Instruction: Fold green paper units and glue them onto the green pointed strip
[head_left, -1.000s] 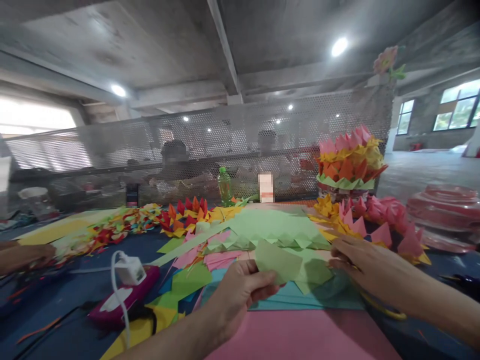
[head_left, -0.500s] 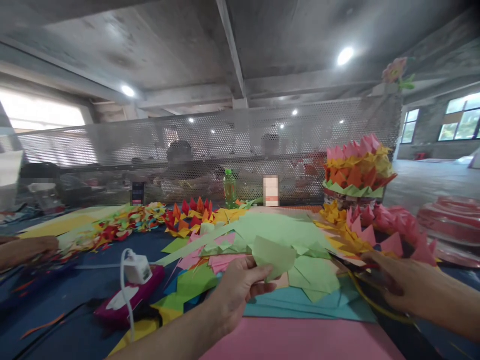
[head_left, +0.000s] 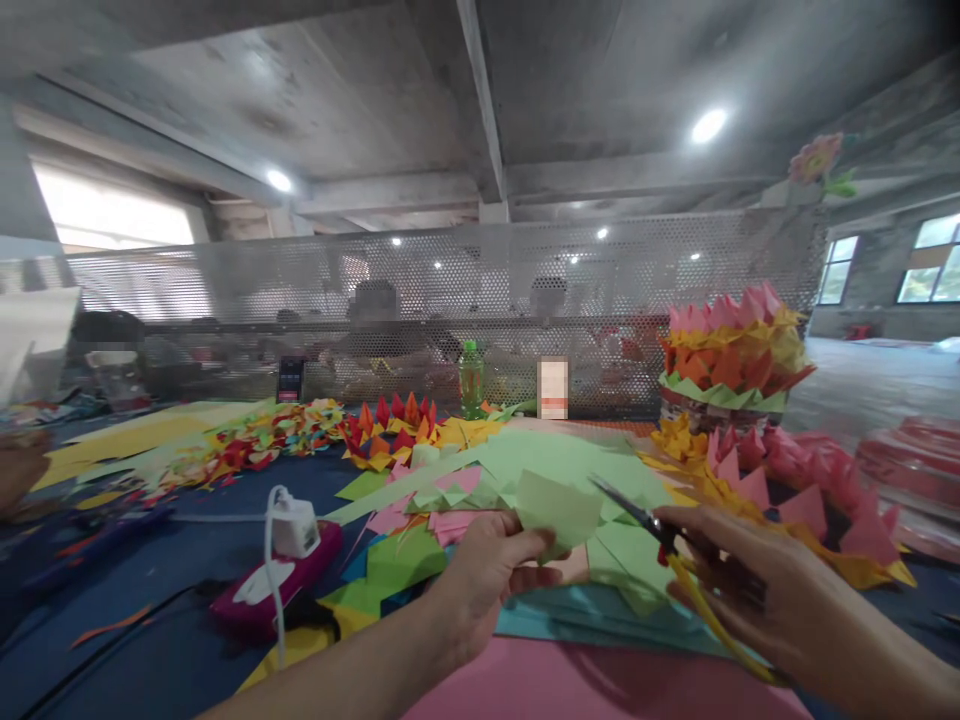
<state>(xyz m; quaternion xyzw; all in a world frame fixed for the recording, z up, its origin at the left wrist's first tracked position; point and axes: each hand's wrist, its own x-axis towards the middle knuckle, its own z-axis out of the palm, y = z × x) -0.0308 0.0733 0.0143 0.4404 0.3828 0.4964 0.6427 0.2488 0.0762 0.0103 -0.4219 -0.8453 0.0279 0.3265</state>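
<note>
My left hand (head_left: 499, 565) pinches a small piece of pale green paper (head_left: 559, 508) between thumb and fingers, above a pile of cut papers. In my right hand (head_left: 757, 570) is a pair of scissors (head_left: 630, 508), its dark pointed blades aimed left toward that piece without touching it. A yellow band (head_left: 705, 610) hangs in a curve beneath the scissors; where it is fixed is hidden. Under both hands lie larger light green sheets (head_left: 559, 450), blue sheets (head_left: 577, 610) and a pink sheet (head_left: 525, 685).
To the left sits a purple power strip (head_left: 277, 590) with a white charger (head_left: 294, 525). Folded paper petals (head_left: 742, 370) form a tiered stack at right. A green-capped bottle (head_left: 471, 382) stands by the perforated screen (head_left: 450, 280). Another person's hand (head_left: 22, 470) shows at far left.
My right hand has come left and raised the scissors closer to the pale green paper. My left hand still holds that piece. The view has shifted slightly left.
</note>
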